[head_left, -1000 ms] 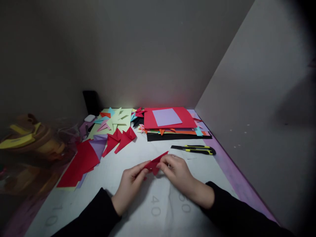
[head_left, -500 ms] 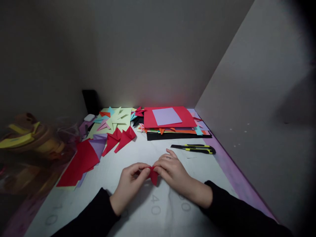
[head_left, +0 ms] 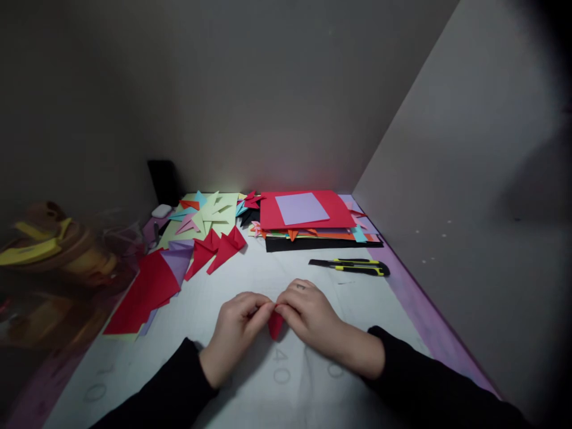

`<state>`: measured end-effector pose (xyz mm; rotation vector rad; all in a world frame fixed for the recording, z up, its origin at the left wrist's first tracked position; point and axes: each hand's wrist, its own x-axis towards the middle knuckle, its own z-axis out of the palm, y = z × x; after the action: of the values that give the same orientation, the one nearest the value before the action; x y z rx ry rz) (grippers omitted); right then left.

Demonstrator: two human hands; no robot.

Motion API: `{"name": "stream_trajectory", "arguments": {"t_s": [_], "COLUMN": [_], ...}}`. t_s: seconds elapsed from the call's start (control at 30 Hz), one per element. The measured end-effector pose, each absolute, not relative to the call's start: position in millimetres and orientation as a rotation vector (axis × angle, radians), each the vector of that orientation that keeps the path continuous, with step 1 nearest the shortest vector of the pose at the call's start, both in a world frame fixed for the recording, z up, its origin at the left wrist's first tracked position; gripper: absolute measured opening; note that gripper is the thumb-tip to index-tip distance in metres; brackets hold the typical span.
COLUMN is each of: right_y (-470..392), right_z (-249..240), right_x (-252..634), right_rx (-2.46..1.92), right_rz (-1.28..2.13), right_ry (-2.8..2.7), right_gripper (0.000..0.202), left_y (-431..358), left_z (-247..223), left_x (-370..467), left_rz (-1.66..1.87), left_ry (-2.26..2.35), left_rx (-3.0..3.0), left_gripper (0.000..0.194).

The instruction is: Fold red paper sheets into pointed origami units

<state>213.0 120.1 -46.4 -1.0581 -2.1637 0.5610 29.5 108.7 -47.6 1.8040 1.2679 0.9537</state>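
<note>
Between my two hands, low over the middle of the white table surface (head_left: 250,271), is a small folded piece of red paper (head_left: 276,326). My left hand (head_left: 239,328) pinches its upper left side between thumb and fingers. From the other side, my right hand (head_left: 315,316) grips the upper right, its thumb and forefinger almost touching the left fingertips. A pointed flap hangs below the fingertips; the top of the paper is hidden by them. Beyond my left hand lie two folded red paper pieces (head_left: 227,249), side by side.
A black and yellow utility knife (head_left: 361,267) lies beyond my right hand. At the back is a paper stack topped by a lilac square (head_left: 302,208). Folded paper shapes (head_left: 210,213) rest on pale green sheets. Red sheets (head_left: 145,292) lie at left, near a blurred brown and yellow object (head_left: 58,247).
My fingertips have drawn closer together on the red paper, and less of it shows. The hanging flap has swung slightly left. My right hand's raised finger has folded down.
</note>
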Motion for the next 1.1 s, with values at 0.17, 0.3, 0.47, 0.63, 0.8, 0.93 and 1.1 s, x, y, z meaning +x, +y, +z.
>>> {"name": "stream_trajectory", "arguments": {"t_s": [0.17,0.3,0.47,0.63,0.8,0.93,1.1], "right_y": [125,125,119,119,123,128,138], "right_z": [-49,-52,-56,-55,-54,-58,-65], "right_x": [216,211,202,201,206,211,217], "right_rx": [-1.222,-1.275,-1.239,-1.229,-1.208,-1.186,-1.167], "right_rz": [0.717,0.907,0.976,1.217,1.364,1.392,1.424], "right_ry": [-1.865,-1.651,-1.642,-1.585,-1.373,-1.265,-1.054], "right_gripper": [0.016,0.017,0.017,0.022,0.027,0.028,0.032], "left_y": [115,116,110,111,116,120,125], "left_z": [-52,-54,-53,-57,-63,-61,-59], "left_x": [31,37,43,40,35,29,21], "left_rz": [1.18,1.113,1.069,1.041,1.008,0.992,1.021], "left_ry": [1.257,1.152,1.222,1.199,1.181,1.169,1.202], "left_rx": [1.358,1.06,0.969,0.986,1.083,1.069,1.064], "left_gripper": [0.042,0.066,0.063,0.052,0.048,0.044,0.042]}}
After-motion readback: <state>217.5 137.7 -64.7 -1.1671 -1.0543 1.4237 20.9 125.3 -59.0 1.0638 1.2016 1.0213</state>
